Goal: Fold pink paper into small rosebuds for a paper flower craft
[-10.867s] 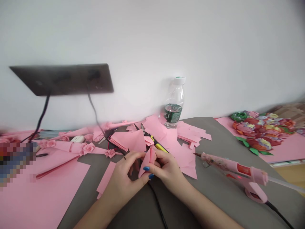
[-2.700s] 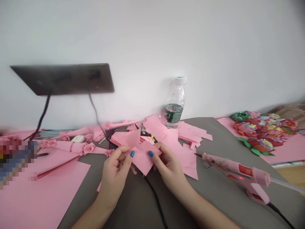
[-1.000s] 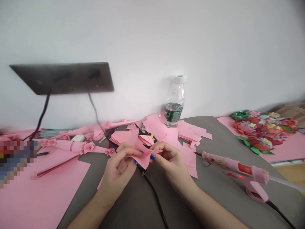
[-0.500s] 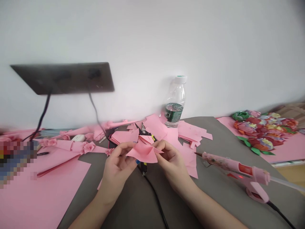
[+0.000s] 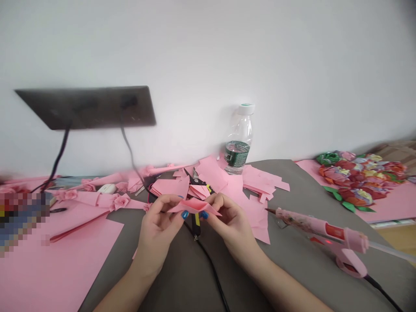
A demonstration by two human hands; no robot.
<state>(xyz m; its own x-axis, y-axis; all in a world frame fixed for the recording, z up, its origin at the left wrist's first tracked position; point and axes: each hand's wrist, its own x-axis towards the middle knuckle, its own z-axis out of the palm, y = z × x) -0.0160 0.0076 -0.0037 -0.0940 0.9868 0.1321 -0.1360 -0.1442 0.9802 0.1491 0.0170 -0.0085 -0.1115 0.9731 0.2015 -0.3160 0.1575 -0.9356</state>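
A small folded piece of pink paper is held between both hands above the grey table. My left hand pinches its left side between thumb and fingers. On the right side, my right hand grips it the same way, with the thumb in front. The paper's corners point outward and its middle bulges upward. Behind and below it lie pliers with black and yellow handles, partly hidden by the paper and fingers.
A pink glue gun lies at the right. Pink sheets, paper roses and cut pieces spread around. A bottle stands by the wall. Colourful paper flowers sit far right. A black cord runs toward the front.
The pink paper has tilted flatter and its front edge has risen, showing a narrow fold. Both thumbs have shifted in beneath its front, and their blue nails now show.
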